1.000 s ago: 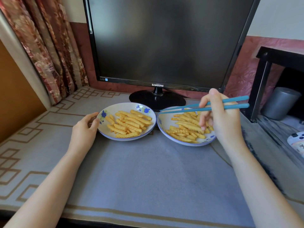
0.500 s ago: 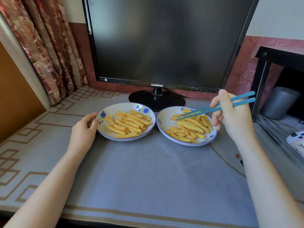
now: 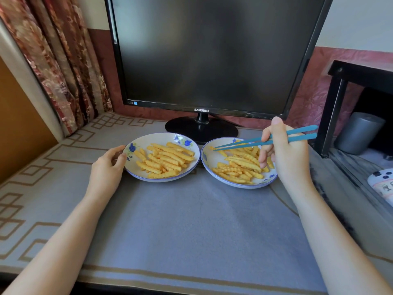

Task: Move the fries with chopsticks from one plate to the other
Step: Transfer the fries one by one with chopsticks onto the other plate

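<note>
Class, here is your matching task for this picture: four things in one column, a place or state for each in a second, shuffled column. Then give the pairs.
Things
1 left hand
2 chopsticks
3 monitor
4 curtain

Places or states
A screen dark
B held in the right hand
C hanging at far left
D holding the left plate by its rim

Pairs: 1-D, 2-B, 3-A, 4-C

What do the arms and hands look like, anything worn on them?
Nothing worn shows. The left hand and right hand have no gloves, and no rings, watch or bracelet are visible. The left forearm and right forearm are uncovered down to the frame's edge, with no sleeves in view.
</note>
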